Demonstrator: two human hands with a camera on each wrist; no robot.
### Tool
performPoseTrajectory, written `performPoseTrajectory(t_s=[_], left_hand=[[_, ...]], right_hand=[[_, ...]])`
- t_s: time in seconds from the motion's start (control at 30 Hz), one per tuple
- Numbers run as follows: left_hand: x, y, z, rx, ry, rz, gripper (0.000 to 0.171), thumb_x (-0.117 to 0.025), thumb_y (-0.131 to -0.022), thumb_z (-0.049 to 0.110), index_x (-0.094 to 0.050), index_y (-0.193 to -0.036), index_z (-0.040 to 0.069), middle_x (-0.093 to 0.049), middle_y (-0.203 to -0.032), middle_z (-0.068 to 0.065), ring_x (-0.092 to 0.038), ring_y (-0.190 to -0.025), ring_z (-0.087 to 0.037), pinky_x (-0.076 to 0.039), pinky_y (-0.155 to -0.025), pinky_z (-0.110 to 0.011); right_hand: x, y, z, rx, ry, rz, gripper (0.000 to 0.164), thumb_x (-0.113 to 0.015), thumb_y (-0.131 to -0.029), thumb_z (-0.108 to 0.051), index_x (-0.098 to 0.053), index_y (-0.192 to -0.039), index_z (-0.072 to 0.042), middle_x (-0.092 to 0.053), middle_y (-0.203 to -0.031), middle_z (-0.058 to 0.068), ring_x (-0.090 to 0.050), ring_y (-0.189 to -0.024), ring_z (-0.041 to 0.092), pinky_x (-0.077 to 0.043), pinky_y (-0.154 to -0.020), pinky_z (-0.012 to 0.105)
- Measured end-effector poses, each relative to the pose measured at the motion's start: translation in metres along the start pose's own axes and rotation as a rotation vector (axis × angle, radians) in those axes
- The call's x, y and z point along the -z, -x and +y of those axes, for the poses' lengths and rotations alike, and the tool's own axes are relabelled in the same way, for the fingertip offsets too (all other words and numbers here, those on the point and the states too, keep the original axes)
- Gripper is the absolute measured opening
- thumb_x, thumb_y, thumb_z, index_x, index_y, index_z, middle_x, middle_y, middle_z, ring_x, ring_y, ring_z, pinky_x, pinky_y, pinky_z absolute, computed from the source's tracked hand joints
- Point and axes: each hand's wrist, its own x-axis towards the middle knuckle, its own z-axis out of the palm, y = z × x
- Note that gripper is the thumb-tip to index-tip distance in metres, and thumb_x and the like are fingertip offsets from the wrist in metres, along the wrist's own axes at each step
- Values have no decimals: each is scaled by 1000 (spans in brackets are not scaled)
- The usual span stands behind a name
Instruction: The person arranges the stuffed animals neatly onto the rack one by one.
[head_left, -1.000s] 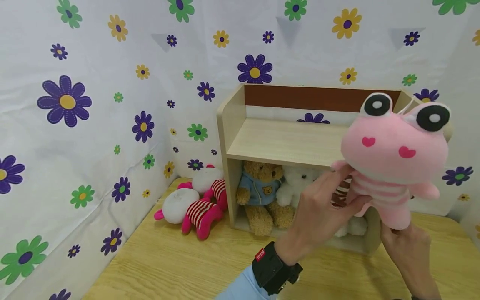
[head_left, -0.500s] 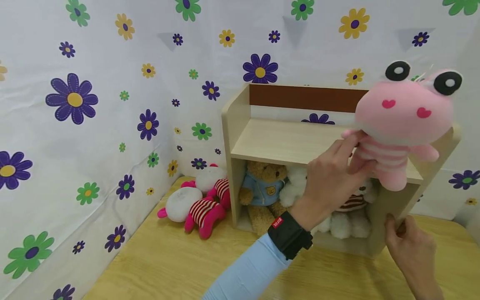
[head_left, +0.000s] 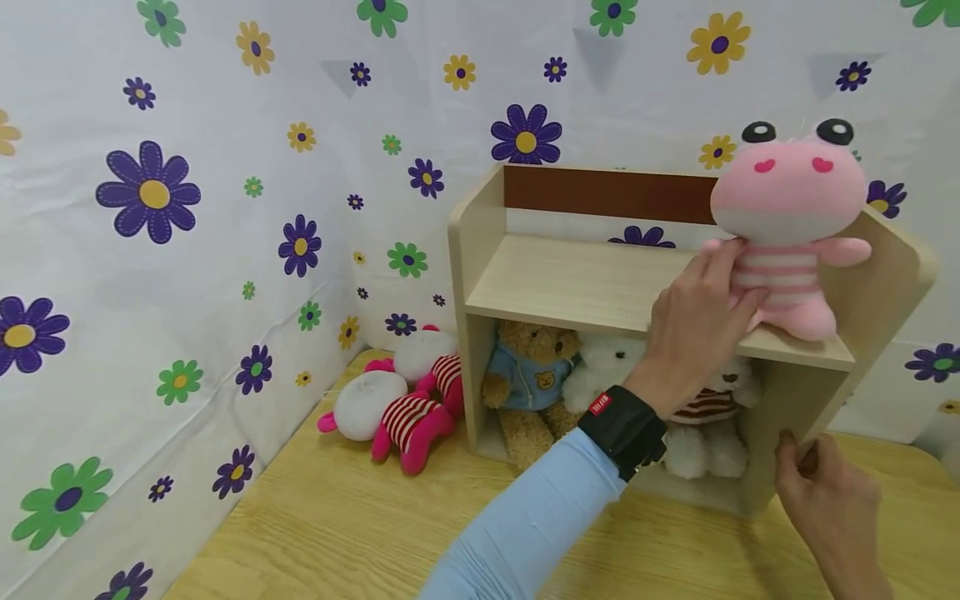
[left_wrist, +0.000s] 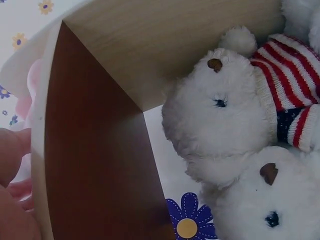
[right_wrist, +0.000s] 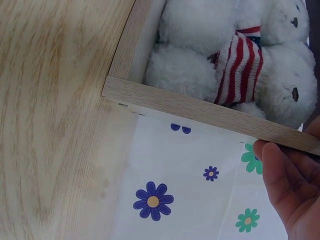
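A pink frog plush (head_left: pixel 787 204) with black-and-white eyes and a striped body sits upright at the right end of the upper board of a small wooden shelf (head_left: pixel 558 271). My left hand (head_left: pixel 692 333) pinches the frog's side and arm between thumb and fingers. In the left wrist view this hand (left_wrist: pixel 15 185) is partly hidden beyond the board's edge. Lower down, my right hand (head_left: pixel 832 500) grips the front edge of the shelf's right side panel (head_left: pixel 806 408). The right wrist view shows the right hand's fingers (right_wrist: pixel 285 175) curled at that panel.
Inside the lower compartment sit a brown bear (head_left: pixel 528 375) in a blue hoodie and white bears, one with a striped sweater (left_wrist: pixel 287 75). Two pink-and-white plushes (head_left: pixel 405 421) lie on the wooden table (head_left: pixel 360 533) left of the shelf. Flowered cloth (head_left: pixel 225 333) hangs behind.
My left hand has carried the frog up and back onto the upper board, where it sits. The right hand has gone from the frog's foot to the shelf's side panel.
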Motion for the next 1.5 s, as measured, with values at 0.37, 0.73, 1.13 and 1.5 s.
performPoseTrajectory(t_s=[0.37,0.73,1.13,1.5], left_hand=[[-10,-10,2,131,46,-101,47,-62,-101,41,-48,-142,23,-69,-119,8,-69,-92,-2,-48,-65,-13],[-7,-12,-3,46,-69,-218,47,-52,-105,36,-46,-151,27,-48,-157,9,-61,-117,-16,-50,-84,-24],[-17,-1,-7,-111,-250,78,25,-61,-100,34,-70,-123,27,-63,-105,5,-61,-89,-5,-42,-62,-12],[-22,6,-8,-194,-343,125,27,-53,-103,43,-74,-97,29,-61,-88,10,-49,-58,-3,-26,-48,-16]], right_hand=[[0,3,2,-3,2,-30,35,-54,-90,-24,-48,-64,-2,-49,-45,8,-24,-51,-20,-22,-34,24],[0,7,10,-35,-10,-71,32,-57,-90,-21,-51,-66,-1,-53,-46,11,-26,-51,-20,-25,-34,23],[-1,7,10,-10,-5,-93,34,-54,-93,-24,-50,-70,0,-54,-48,11,-36,-39,-3,-27,-34,22],[-6,4,8,-6,-23,-8,38,-55,-90,-28,-50,-64,-1,-52,-46,9,-29,-51,-19,-24,-34,25]])
